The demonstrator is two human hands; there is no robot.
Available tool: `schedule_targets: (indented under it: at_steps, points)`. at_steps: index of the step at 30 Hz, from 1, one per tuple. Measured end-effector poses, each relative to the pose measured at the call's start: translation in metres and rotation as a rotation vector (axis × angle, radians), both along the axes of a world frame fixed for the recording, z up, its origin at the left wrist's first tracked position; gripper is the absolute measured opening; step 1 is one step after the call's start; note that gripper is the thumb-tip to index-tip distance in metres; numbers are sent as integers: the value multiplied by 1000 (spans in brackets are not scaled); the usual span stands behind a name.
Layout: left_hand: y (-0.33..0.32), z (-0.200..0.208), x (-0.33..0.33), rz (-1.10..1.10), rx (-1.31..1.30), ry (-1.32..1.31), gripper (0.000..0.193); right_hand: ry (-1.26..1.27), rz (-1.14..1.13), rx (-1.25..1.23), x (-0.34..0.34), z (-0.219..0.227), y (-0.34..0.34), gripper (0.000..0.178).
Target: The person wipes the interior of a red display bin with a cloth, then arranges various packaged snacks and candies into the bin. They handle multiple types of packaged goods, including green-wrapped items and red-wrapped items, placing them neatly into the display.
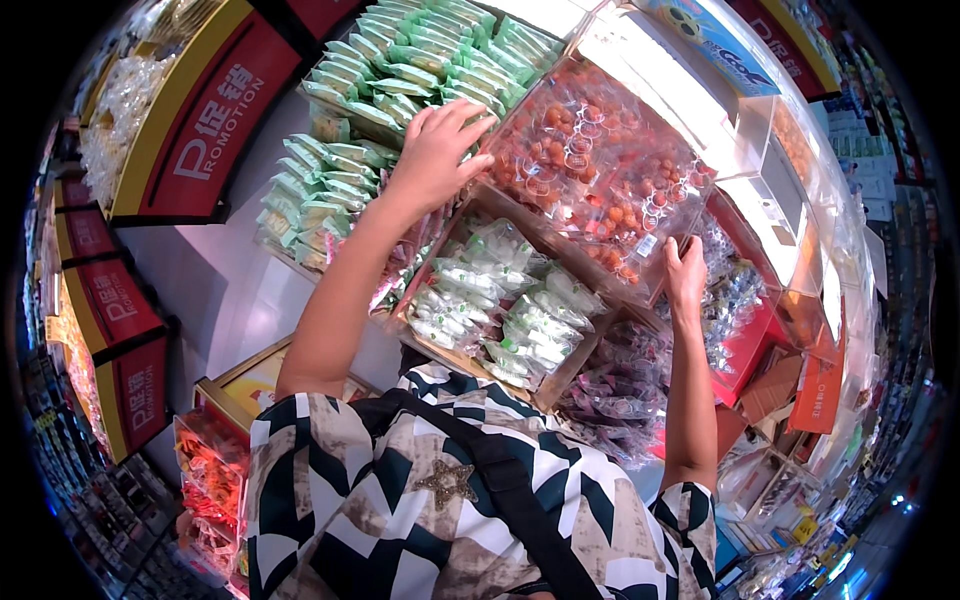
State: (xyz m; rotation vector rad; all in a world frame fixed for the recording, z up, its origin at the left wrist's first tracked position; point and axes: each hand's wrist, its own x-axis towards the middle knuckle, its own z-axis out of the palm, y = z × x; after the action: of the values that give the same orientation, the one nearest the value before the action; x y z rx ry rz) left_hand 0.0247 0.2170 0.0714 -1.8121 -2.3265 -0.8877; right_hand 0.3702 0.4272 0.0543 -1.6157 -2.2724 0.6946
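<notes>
My left hand [440,155] is stretched over the inner edge of the green-wrapped snack packets [415,65], with its fingers apart and its thumb by the left rim of a shallow bin [560,232]. In that bin lie clear bags of round orange-red snacks [585,130]. At the bin's near right corner, my right hand [685,275] has its fingers closed around the rim; its fingertips are partly hidden. Between my arms, a wooden bin holds clear packets of white and green pieces [500,300].
To the right of the white packets is a bin of purple-toned packets [620,385]. Clear display boxes [785,180] rise at the right, above a red carton [750,340]. Red and yellow signed shelves [205,130] stand at the left, and orange-red packets [210,480] at lower left.
</notes>
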Motion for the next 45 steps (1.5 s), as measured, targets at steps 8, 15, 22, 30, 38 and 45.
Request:
schedule_targets:
  at_steps: [8, 15, 22, 30, 38, 45]
  points:
    - [-25, -7, -7, -109, 73, 105, 56, -11, -46, 21, -5, -2, -4, 36]
    - [-24, -25, -16, -158, 151, 78, 34, -5, -64, 46, 1, -11, -1, 33]
    - [-23, -27, -16, -163, 170, 78, 30, -50, -74, 80, -1, -10, -1, 40]
    - [-45, 5, -17, -132, 67, 207, 58, -15, 63, -23, 19, -9, 11, 45]
    - [-187, -1, -209, 349, 204, -531, 47, 394, -96, 124, 1, 36, -88, 43]
    - [-235, -113, -314, 248, -93, -1251, 69, 300, -112, 220, -36, 6, -222, 40]
